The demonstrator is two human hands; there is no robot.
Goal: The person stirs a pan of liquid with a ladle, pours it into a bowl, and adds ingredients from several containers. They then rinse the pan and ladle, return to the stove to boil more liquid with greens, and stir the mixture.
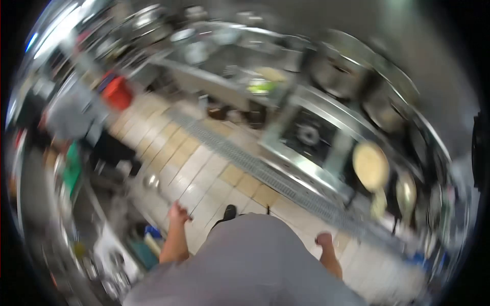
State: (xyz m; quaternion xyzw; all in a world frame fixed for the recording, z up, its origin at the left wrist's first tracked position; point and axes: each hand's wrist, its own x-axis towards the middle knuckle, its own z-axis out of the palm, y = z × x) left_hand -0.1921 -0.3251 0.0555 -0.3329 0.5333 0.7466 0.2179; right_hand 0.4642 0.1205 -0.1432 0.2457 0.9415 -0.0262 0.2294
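My left hand is held out over the tiled floor, fingers wrapped round what looks like the handle of a metal ladle. The ladle's round bowl points away to the left, and a short dark handle end shows at the other side of the hand. My right hand hangs low at my right side above the floor, its fingers curled in; nothing shows in it. Both hands are blurred by motion.
A stove and large pots line the right. A pan with something pale yellow lies there too. Behind is a sink counter. At left are a red bucket, a person in grey and a steel counter.
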